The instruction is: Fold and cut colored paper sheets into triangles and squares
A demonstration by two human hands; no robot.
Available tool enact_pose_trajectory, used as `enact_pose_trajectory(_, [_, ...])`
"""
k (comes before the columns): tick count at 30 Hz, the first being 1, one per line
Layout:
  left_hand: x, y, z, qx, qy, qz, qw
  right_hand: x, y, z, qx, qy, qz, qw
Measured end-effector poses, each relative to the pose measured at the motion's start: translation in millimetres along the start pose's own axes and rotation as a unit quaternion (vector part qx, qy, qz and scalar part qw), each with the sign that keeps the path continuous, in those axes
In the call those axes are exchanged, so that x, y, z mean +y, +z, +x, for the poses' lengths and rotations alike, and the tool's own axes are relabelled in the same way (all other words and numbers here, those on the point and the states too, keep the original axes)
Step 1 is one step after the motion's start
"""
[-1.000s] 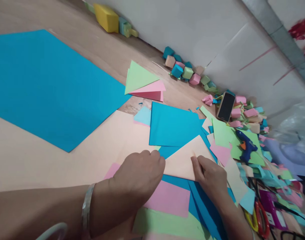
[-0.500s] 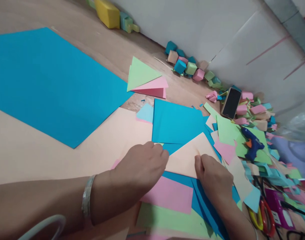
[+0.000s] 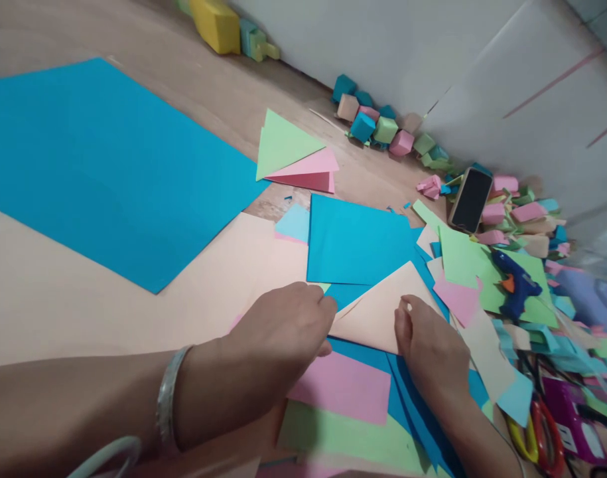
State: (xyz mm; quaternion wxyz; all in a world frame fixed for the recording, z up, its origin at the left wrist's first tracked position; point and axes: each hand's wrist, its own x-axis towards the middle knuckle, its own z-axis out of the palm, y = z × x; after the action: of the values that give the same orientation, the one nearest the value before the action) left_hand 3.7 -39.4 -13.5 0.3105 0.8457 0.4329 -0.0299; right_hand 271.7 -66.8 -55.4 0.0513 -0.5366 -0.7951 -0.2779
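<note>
A folded peach paper [image 3: 377, 312] lies between my hands, its peak pointing away from me. My left hand [image 3: 293, 325] is closed at the paper's left corner; its fingertips are mostly hidden under the hand. My right hand [image 3: 430, 342] is curled at the right corner, thumb and forefinger bent together, and it hides that corner. Beneath the peach sheet are blue papers [image 3: 357, 242]. A pink paper strip [image 3: 345, 385] and a light green paper [image 3: 353, 430] lie nearer to me.
A large blue sheet [image 3: 109, 179] lies at left on a peach sheet [image 3: 233, 285]. Folded green paper [image 3: 288, 143] sits beyond. At right are a phone [image 3: 471, 199], a blue glue gun [image 3: 516, 282], scissors [image 3: 544, 425] and paper scraps. Paper cubes [image 3: 363, 125] line the wall.
My right hand has shifted slightly on the peach paper, and a small gap now shows between thumb and forefinger. A layer edge shows near the paper's left corner. The view has moved a little.
</note>
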Motion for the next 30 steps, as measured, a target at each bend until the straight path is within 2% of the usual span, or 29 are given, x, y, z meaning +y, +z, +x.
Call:
enact_pose_trajectory(6, [4, -5.4, 1, 0.009, -0.019, -0.001, 1.0, 0, 0, 0, 0.01, -0.004, -0.01, 1.0])
enact_pose_trajectory(15, [2, 14.7, 0, 0.062, 0.015, 0.082, 0.995, -4, -5, 1, 0.01, 0.003, -0.037, 0.999])
enact_pose_trajectory(19, [5, 9.7, 2, 0.027, 0.003, 0.091, 0.995, -6, -7, 2, 0.031, 0.011, -0.05, 0.998])
enact_pose_trajectory(23, [5, 3.4, 2, 0.012, -0.008, 0.083, 0.996, -7, -9, 6, 0.056, -0.018, -0.028, 0.998])
enact_pose_trajectory(30, [3, 9.9, 3, 0.049, -0.009, 0.052, 0.997, -6, -7, 2, 0.042, -0.037, -0.012, 0.998])
